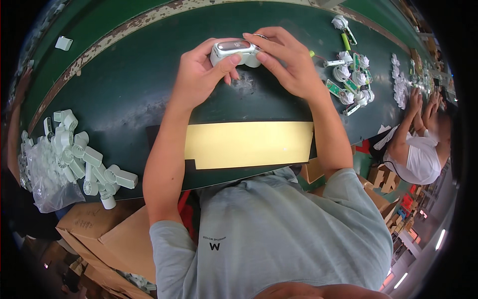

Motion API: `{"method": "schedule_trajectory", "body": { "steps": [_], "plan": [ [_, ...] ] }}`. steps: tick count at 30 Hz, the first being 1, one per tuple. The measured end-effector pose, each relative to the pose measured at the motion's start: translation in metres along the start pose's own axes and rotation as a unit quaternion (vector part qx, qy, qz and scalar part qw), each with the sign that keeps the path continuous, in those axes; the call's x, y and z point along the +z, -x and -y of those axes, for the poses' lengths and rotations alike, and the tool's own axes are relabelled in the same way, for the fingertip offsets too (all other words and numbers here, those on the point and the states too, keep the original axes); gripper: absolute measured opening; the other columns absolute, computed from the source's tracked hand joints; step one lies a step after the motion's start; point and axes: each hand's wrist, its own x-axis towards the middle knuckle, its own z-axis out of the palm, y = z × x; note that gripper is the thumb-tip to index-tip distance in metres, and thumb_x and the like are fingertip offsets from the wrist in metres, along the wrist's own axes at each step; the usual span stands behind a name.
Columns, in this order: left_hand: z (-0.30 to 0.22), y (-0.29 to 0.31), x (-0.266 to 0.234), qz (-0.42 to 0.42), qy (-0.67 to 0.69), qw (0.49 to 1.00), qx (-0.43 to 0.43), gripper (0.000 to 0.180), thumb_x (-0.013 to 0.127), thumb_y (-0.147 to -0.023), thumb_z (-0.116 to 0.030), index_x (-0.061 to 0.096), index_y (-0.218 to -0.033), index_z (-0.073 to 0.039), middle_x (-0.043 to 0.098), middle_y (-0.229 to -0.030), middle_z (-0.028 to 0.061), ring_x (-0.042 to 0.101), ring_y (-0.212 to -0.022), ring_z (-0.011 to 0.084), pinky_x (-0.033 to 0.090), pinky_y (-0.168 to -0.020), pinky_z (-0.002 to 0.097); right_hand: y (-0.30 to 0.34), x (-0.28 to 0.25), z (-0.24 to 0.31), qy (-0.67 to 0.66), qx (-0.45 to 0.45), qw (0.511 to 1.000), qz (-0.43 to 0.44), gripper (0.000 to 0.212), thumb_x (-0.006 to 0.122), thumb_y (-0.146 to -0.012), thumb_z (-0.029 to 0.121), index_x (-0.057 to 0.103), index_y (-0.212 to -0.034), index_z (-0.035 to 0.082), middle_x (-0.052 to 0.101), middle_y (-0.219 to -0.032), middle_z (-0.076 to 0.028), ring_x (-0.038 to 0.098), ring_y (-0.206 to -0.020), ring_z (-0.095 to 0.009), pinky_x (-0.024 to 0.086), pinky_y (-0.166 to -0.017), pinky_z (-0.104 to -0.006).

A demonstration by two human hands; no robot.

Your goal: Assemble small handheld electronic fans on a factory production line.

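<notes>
Both my hands hold a small white plastic device (234,53) with a dark oval panel on its upper face, raised above the far middle of the green table (134,94). My left hand (201,70) wraps its left end, the thumb lying along its near side. At its right end the fingers and thumb of my right hand (286,60) pinch the casing, near a thin dark ring-like edge that I cannot make out well. Below them on the table lies a pale yellow sheet (249,144) on a dark mat.
To the left, white plastic housings (92,157) are piled beside a clear plastic bag (50,172). Several white assemblies with green circuit boards (351,82) lie at the right. A white piece (63,43) sits beyond the table's worn edge. Cardboard boxes (114,234) stand below; a person (418,144) works at right.
</notes>
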Motion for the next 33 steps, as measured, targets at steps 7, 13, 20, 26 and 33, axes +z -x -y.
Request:
{"method": "schedule_trajectory", "body": {
  "steps": [7,13,20,26,33],
  "plan": [
    [-0.001,0.002,0.002,-0.031,0.017,0.999,0.009,0.026,0.066,-0.095,-0.013,0.066,-0.115,0.004,0.068,-0.091,0.0076,0.062,-0.067,0.0104,0.049,-0.055,0.0225,0.002,0.009,-0.003,-0.016,0.01,1.0,-0.012,0.033,0.063,-0.094,0.006,0.067,-0.127,0.006,0.061,-0.113,-0.014,0.065,-0.095,-0.025,0.052,-0.082,-0.032],
    [0.003,0.001,0.003,-0.053,0.008,0.998,0.031,0.025,0.067,-0.095,-0.015,0.067,-0.112,0.003,0.064,-0.091,0.0064,0.061,-0.067,0.0096,0.048,-0.055,0.0224,-0.001,0.01,0.001,-0.001,0.0,1.0,-0.01,0.036,0.064,-0.091,0.002,0.067,-0.127,0.006,0.061,-0.114,-0.014,0.066,-0.095,-0.025,0.053,-0.084,-0.0329],
    [0.0,0.002,0.005,-0.082,-0.105,0.984,0.117,0.021,0.067,-0.091,-0.008,0.068,-0.109,0.003,0.066,-0.1,0.0102,0.065,-0.081,0.0153,0.051,-0.068,0.025,-0.001,0.009,0.006,-0.078,0.032,0.996,-0.028,0.034,0.067,-0.087,0.003,0.069,-0.121,0.004,0.06,-0.119,-0.012,0.061,-0.107,-0.023,0.05,-0.092,-0.033],
    [-0.002,0.01,0.028,0.011,-0.26,0.934,0.244,0.037,0.073,-0.079,-0.004,0.069,-0.116,-0.002,0.067,-0.112,0.0141,0.066,-0.099,0.0258,0.052,-0.084,0.0317,0.006,0.015,0.009,-0.265,0.22,0.933,-0.103,0.036,0.049,-0.103,0.025,0.071,-0.102,-0.004,0.066,-0.095,-0.006,0.058,-0.083,-0.012,0.045,-0.072,-0.0247],
    [0.008,0.01,0.035,-0.036,-0.185,0.978,0.093,0.039,0.084,-0.078,-0.025,0.063,-0.101,-0.001,0.065,-0.09,0.011,0.062,-0.075,0.0165,0.05,-0.065,0.0312,0.006,0.021,0.012,-0.028,0.067,0.974,-0.212,0.045,0.042,-0.104,0.021,0.069,-0.077,-0.003,0.06,-0.067,-0.009,0.051,-0.057,-0.014,0.038,-0.052,-0.0295]
  ]
}}
